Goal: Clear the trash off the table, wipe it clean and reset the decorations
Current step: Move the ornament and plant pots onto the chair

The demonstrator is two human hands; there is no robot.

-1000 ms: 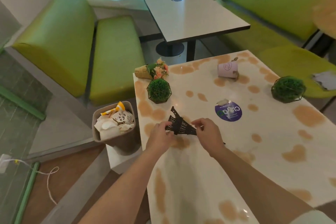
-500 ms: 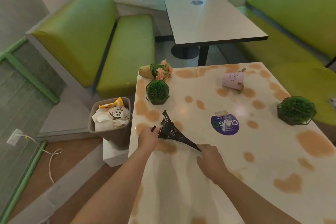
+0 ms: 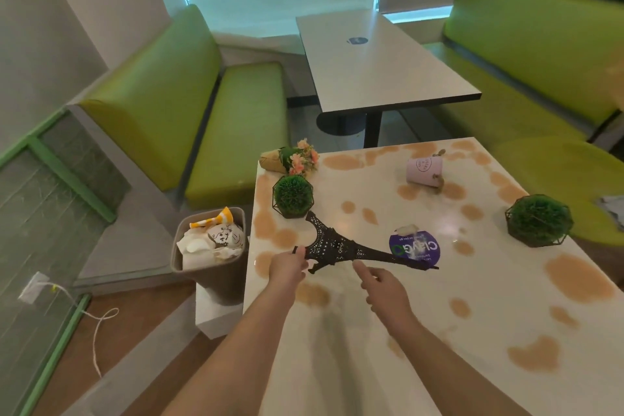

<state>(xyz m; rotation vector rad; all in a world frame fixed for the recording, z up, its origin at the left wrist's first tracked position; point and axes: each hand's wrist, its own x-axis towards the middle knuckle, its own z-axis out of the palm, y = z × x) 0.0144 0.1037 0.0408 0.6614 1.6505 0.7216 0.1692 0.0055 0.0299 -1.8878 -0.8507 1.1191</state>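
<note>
A black Eiffel tower model [image 3: 341, 246] hangs sideways over the white, tan-spotted table [image 3: 439, 307], its spire pointing right. My left hand [image 3: 287, 268] grips its base at the table's left edge. My right hand [image 3: 385, 287] hovers just below the tower's shaft, index finger stretched toward it, holding nothing. Two green ball plants in wire frames stand on the table, one at the left [image 3: 293, 195] and one at the right [image 3: 538, 220]. A small flower bouquet [image 3: 293, 159] lies at the far left corner. A pink pot [image 3: 424, 170] lies tipped on its side.
A brown bin [image 3: 209, 277] full of paper trash stands left of the table. A purple round sticker [image 3: 414, 248] with a white scrap on it marks the table's middle. Green benches [image 3: 189, 105] flank a grey table [image 3: 381, 61] beyond.
The tower has swung so its spire points right, lying flatter. My right hand has let go of the spire and now points a finger at the shaft. My head view lifted.
</note>
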